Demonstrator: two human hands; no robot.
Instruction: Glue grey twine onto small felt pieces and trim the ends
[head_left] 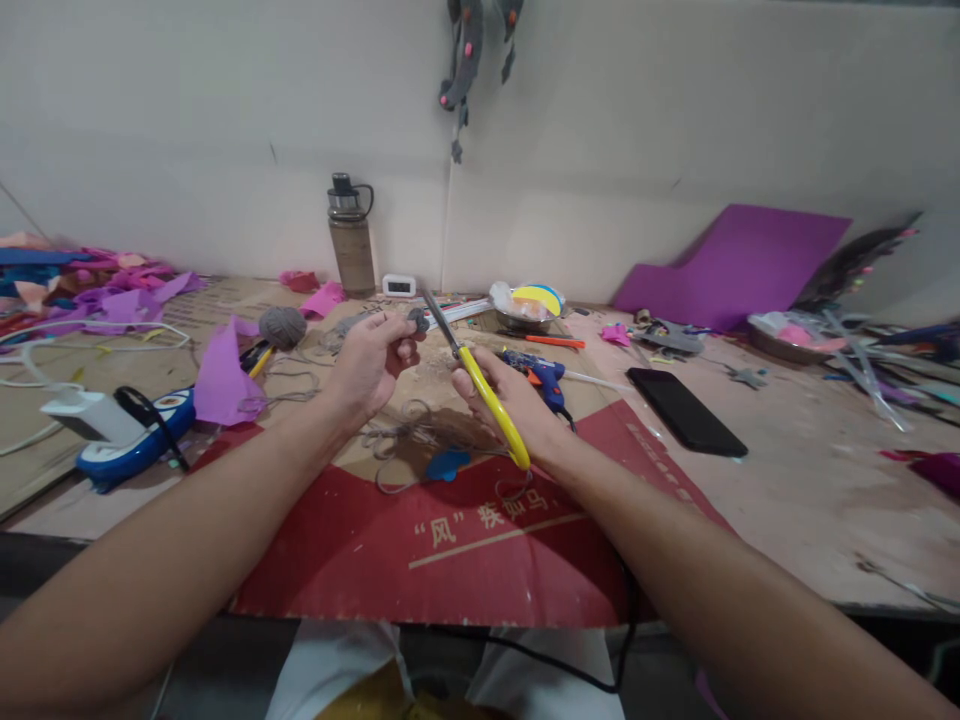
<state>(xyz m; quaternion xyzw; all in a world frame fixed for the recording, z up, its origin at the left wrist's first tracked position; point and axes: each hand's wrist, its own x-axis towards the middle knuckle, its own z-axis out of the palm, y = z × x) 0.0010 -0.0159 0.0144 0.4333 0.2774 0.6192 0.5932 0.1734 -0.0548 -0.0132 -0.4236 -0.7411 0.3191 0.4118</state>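
My left hand (379, 358) pinches a small dark grey piece (418, 319), too small to tell its material. In my right hand (504, 395) is a pair of scissors (491, 400) with yellow handles, its blades pointing up and away beside the grey piece. The blades look closed or nearly so. Below my hands, loose grey yarn (409, 432) lies in loops on the cardboard, with a small blue piece (448, 464) among it. A blue glue gun (551, 382) rests just beyond my right hand.
A red printed board (450, 570) lies at the front edge. Left are a blue power strip (135, 450), purple felt (227, 375), a yarn ball (283, 327) and a bottle (351, 245). A black phone (686, 411) and bowls, one a metal bowl (521, 321), are rightward.
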